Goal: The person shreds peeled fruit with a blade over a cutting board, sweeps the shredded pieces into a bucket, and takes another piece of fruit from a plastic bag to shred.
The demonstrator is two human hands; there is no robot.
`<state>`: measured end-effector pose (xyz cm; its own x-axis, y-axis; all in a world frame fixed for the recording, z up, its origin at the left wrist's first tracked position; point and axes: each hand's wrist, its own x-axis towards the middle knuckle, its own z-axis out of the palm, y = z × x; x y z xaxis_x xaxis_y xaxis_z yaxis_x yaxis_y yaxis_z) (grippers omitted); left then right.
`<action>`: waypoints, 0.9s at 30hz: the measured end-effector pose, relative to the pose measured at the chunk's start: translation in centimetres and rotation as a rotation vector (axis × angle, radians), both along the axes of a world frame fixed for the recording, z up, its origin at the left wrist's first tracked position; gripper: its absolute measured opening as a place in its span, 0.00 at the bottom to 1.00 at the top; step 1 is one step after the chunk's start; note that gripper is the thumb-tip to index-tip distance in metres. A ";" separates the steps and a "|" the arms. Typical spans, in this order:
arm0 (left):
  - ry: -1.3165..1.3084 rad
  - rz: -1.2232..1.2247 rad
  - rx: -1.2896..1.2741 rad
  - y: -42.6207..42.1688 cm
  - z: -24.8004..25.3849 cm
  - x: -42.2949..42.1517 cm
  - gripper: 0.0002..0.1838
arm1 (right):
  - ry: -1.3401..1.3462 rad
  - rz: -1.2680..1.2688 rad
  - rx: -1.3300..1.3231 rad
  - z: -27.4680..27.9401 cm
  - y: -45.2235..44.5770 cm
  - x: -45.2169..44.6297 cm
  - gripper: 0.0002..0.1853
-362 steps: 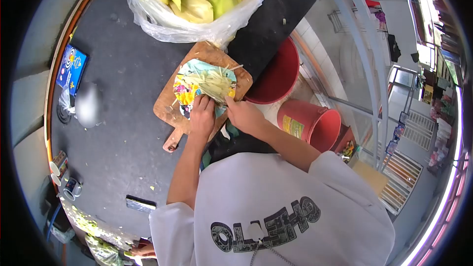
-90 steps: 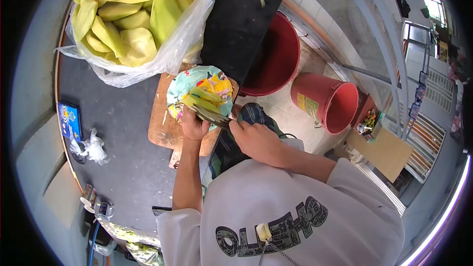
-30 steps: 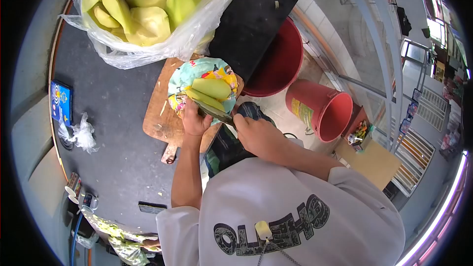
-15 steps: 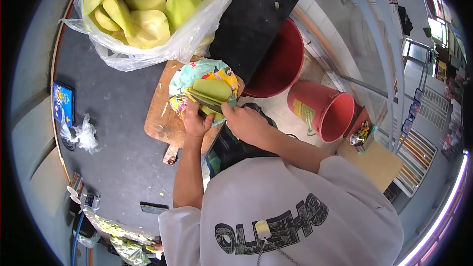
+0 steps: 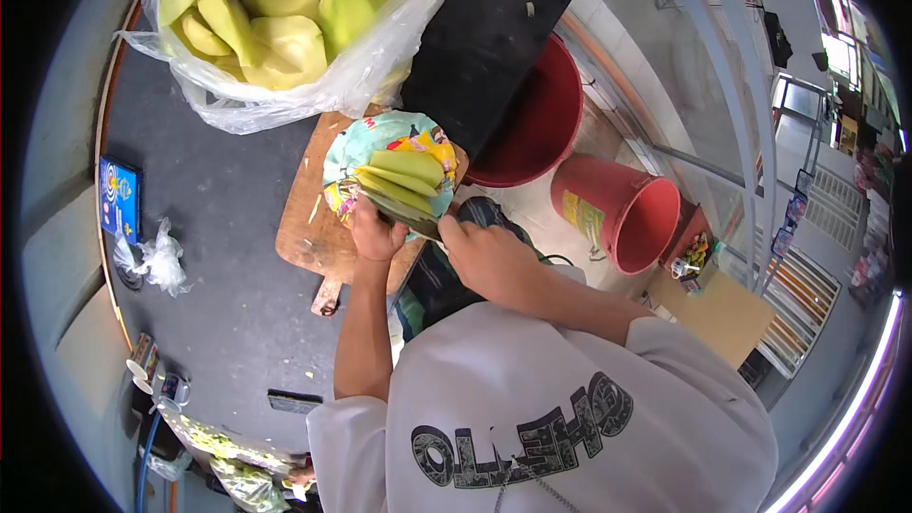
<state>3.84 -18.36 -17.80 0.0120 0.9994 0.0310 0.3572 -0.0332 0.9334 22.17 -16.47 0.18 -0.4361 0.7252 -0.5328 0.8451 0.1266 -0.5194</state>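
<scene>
A round colourful cloth covers part of a wooden board on the dark table. Green-yellow fruit slices lie on the cloth. My left hand, at their lower left, grips a fruit piece, its fingers partly hidden behind the blade. My right hand is closed around the handle end of a knife, whose blade runs left across the fruit toward my left hand. Above the board a clear plastic bag holds several peeled pale green fruit pieces.
Two red buckets, one large and one smaller, stand right of the table. On the table's left are a blue box and crumpled plastic; a phone lies below. Another person's hand shows at the bottom left.
The sliced strips of 12 seconds ago are gone from the cloth, and larger fruit slices lie there. Since half a second ago, my right hand and the knife have shifted slightly down and right.
</scene>
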 end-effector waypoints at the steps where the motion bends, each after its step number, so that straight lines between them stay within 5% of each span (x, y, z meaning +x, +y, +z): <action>1: 0.007 0.005 0.018 0.2 -0.1 0.2 0.41 | -0.001 -0.009 -0.004 0.3 -0.1 0.0 0.13; 14: 0.020 0.030 0.070 -0.1 -0.3 0.3 0.42 | -0.031 -0.020 -0.078 1.2 0.4 -0.2 0.12; 27: 0.132 0.006 0.011 -1.1 -1.8 -0.3 0.38 | 0.030 -0.033 0.051 -7.2 -0.1 0.0 0.10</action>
<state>3.55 -19.42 -19.62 0.0108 0.9991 0.0407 0.4774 -0.0409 0.8777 22.17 -16.56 -7.07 -0.4270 0.7654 -0.4815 0.8333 0.1264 -0.5382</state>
